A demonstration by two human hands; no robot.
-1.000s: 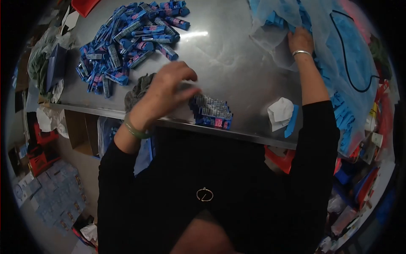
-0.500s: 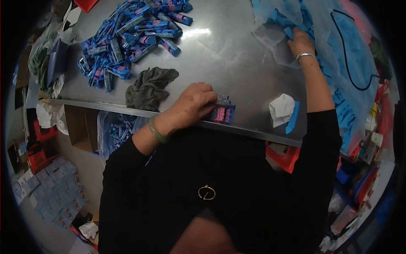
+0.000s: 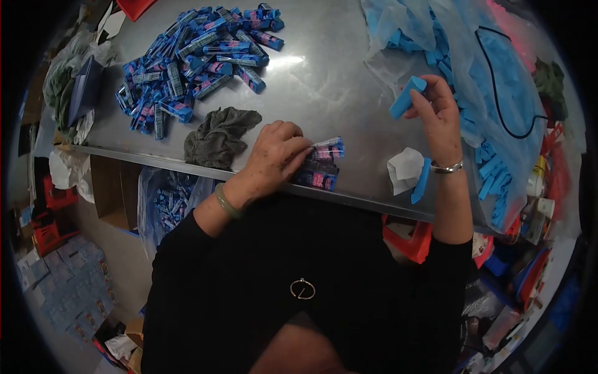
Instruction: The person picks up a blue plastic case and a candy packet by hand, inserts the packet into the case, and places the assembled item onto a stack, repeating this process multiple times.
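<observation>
My left hand (image 3: 274, 154) is closed at the front of the metal table, its fingertips pinching the end of a clear printed wrapper (image 3: 329, 148) in blue and pink. More such wrappers (image 3: 319, 179) lie flat just below it, by the table's edge. Between the thumb and fingers of my right hand (image 3: 439, 112) is a light-blue bar (image 3: 408, 97), raised above the table and tilted. Another light-blue bar (image 3: 421, 182) rests beside a crumpled white tissue (image 3: 403, 169), under my right wrist.
A heap of wrapped blue sticks (image 3: 193, 62) covers the table's far left. Nearer lies a dark grey cloth (image 3: 221, 137). Along the right side, a clear plastic bag (image 3: 473, 81) holds many light-blue bars. Below the table's left edge hangs a bag of small blue pieces (image 3: 173, 202).
My right hand has come out of the plastic bag toward me, carrying a light-blue bar. One wrapper at my left hand is now lifted apart from the others.
</observation>
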